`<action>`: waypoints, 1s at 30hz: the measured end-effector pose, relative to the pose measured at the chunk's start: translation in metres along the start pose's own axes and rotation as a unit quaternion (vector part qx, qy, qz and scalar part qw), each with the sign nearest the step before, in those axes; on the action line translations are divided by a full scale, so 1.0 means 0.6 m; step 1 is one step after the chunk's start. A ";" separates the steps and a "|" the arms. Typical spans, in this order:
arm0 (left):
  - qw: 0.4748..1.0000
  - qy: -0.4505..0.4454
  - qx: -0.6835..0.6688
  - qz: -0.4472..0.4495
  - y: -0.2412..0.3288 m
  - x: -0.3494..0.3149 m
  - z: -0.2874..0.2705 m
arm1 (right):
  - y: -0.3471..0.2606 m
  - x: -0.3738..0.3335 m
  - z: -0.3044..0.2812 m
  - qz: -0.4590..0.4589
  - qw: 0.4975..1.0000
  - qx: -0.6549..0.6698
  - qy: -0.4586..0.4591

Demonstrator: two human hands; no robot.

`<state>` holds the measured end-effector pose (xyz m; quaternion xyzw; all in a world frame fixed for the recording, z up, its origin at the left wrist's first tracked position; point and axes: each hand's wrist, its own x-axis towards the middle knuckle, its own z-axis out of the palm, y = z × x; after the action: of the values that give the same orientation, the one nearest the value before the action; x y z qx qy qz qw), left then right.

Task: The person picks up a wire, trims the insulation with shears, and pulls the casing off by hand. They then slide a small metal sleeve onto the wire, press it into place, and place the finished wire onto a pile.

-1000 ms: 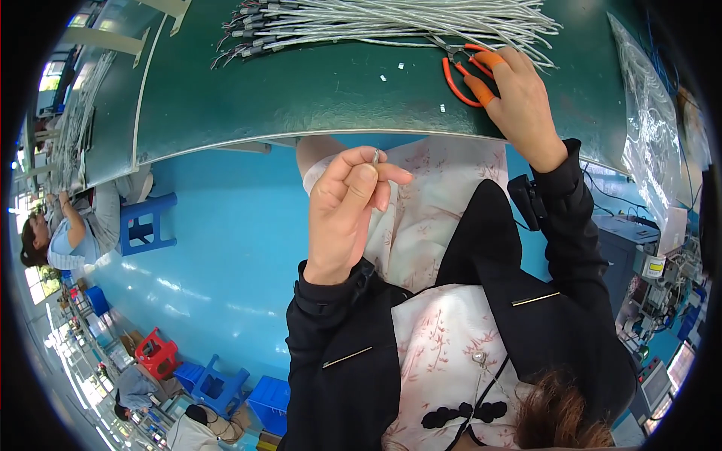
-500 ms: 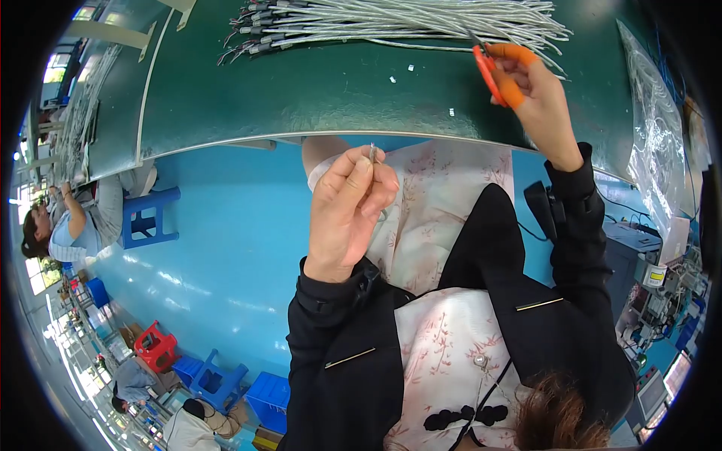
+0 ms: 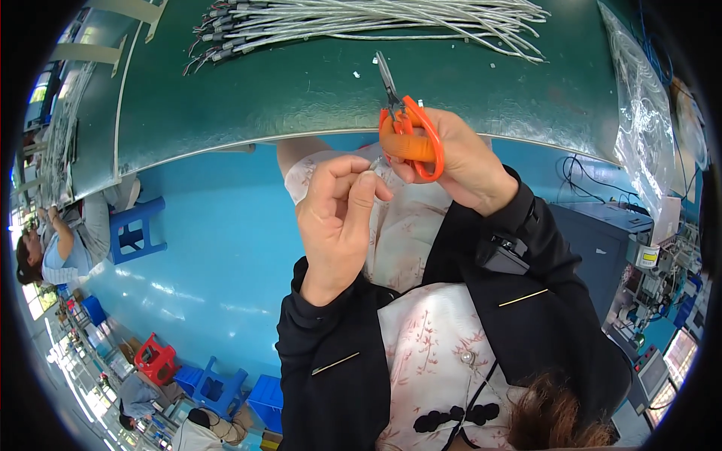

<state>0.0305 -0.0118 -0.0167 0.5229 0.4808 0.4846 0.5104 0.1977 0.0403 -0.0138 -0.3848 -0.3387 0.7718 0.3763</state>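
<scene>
My left hand (image 3: 336, 218) is closed in front of my lap, thumb and fingers pinching a thin silvery cable end (image 3: 374, 164). Most of that piece is hidden by the fingers. Right beside it, my right hand (image 3: 455, 154) grips a pair of scissors (image 3: 432, 146) by the orange handles. Orange covers sit on some of its fingers. The scissors' dark metal blades point up and away, over the table edge, apart from the cable end. Farther off lies a bundle of silvery braided cables (image 3: 361, 22) with dark ends at the left.
Small white scraps (image 3: 356, 74) dot the green table (image 3: 263, 90). A clear plastic bag (image 3: 643, 113) hangs over the right end. Left of me are a blue stool (image 3: 138, 229) and a seated person (image 3: 68, 240). A grey cabinet (image 3: 587, 240) stands at the right.
My right hand has brought the scissors from over the table by the cables down and left, close to my left hand. The left hand keeps its pinch, slightly lower and farther left.
</scene>
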 end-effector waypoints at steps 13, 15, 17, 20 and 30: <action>0.998 0.017 0.005 -0.062 0.023 0.002 0.013 | 0.017 -0.002 0.002 0.019 0.998 0.042 -0.049; 0.997 0.024 -0.024 -0.071 0.027 0.004 0.015 | 0.022 -0.003 0.009 -0.018 0.999 0.031 -0.034; 0.992 0.030 -0.079 -0.092 0.029 0.007 0.017 | 0.027 -0.002 0.012 -0.037 0.999 0.024 -0.029; 0.986 0.031 -0.123 -0.112 0.029 0.011 0.021 | 0.034 -0.001 0.013 -0.062 0.997 0.034 -0.005; 0.990 0.013 -0.086 -0.109 0.029 0.007 0.012 | 0.014 0.001 0.006 -0.020 0.998 0.052 -0.033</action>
<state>0.0380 -0.0084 0.0006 0.4150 0.4985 0.4724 0.5968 0.1918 0.0360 -0.0189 -0.3320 -0.3183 0.7928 0.4000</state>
